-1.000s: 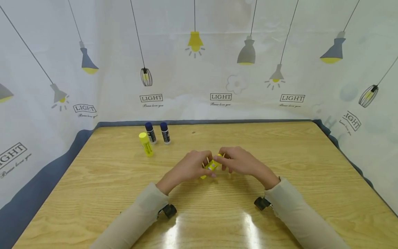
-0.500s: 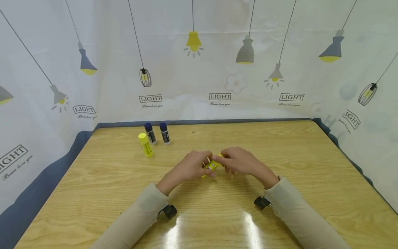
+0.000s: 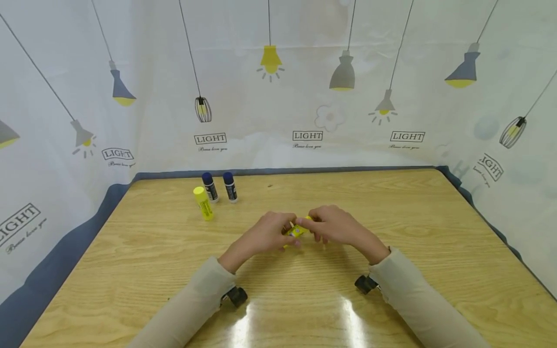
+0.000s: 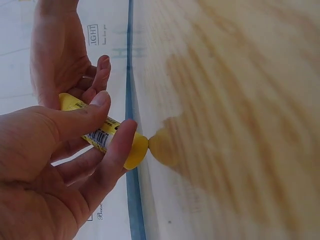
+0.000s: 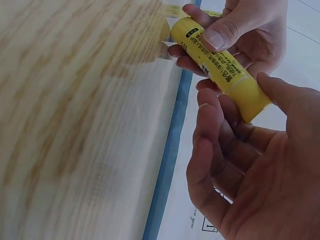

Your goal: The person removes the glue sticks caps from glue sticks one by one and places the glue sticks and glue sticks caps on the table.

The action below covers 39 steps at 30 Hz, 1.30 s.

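A yellow glue stick (image 3: 298, 230) is held slantwise between both hands, low over the wooden table. My left hand (image 3: 266, 233) grips its body; in the left wrist view the thumb lies along the printed label and barcode, and the rounded yellow end (image 4: 136, 153) points at the tabletop. At the other end, my right hand (image 3: 337, 225) pinches the yellow cap (image 5: 250, 101) between thumb and forefinger. In the right wrist view the remaining right fingers curl loosely below the cap. Cap and body look joined, with a thin seam between them.
At the back left of the table (image 3: 391, 203) stand another yellow glue stick (image 3: 203, 204) and two dark blue-capped glue sticks (image 3: 211, 187). A white curtain (image 3: 261, 106) printed with lamps encloses the back and sides. Black wrist cameras (image 3: 237, 296) hang under both sleeves.
Both hands stay around the glue stick. The right hand has shifted very slightly to the right, its fingertips still at the cap. The standing glue sticks have not moved.
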Tool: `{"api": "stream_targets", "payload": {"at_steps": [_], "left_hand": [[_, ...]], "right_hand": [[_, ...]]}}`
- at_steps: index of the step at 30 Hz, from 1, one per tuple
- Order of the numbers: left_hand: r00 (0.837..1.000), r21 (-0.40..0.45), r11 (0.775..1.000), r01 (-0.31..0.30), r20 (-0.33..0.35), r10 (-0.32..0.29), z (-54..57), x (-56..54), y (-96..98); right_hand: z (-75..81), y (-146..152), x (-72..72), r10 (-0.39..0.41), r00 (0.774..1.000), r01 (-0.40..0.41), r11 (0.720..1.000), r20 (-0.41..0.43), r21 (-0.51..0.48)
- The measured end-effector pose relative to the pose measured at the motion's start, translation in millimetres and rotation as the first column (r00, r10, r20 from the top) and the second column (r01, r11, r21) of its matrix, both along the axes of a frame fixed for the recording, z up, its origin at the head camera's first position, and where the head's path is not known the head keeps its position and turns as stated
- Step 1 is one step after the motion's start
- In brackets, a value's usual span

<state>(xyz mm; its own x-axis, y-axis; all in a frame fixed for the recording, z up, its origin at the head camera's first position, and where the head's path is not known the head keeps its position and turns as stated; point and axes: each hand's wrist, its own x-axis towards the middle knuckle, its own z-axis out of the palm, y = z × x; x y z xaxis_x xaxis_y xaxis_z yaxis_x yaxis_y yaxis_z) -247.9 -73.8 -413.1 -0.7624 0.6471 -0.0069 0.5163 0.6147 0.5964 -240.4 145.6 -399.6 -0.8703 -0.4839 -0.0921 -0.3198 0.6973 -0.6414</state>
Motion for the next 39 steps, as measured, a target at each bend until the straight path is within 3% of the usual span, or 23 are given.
{"api": "stream_targets", "payload": {"at_steps": [5,11,30,39], "left_hand": [[0.999,0.003,1.000,0.018,-0.036,-0.018,0.1,1.0,-0.8],[1.000,0.027,0.999,0.023,0.000,-0.023,1.0,2.5,-0.6],[0.999,0.073,0.996,0.045,0.012,-0.046,-1.1,3.7,-2.2],[0.999,0.033,0.998,0.052,0.000,-0.052,0.7,3.9,-2.4]], "right_hand": [[-0.7,-1.0,-0.1,0.004,1.000,-0.003,1.000,-0.019,0.006],[-0.9,-1.2,-0.9,0.010,0.999,-0.009,1.000,-0.044,0.023],[2.7,-0.2,1.6,0.063,0.996,-0.060,0.997,-0.060,0.042],[3.2,-0.4,2.0,0.072,0.996,-0.070,0.997,-0.049,0.037]]}}
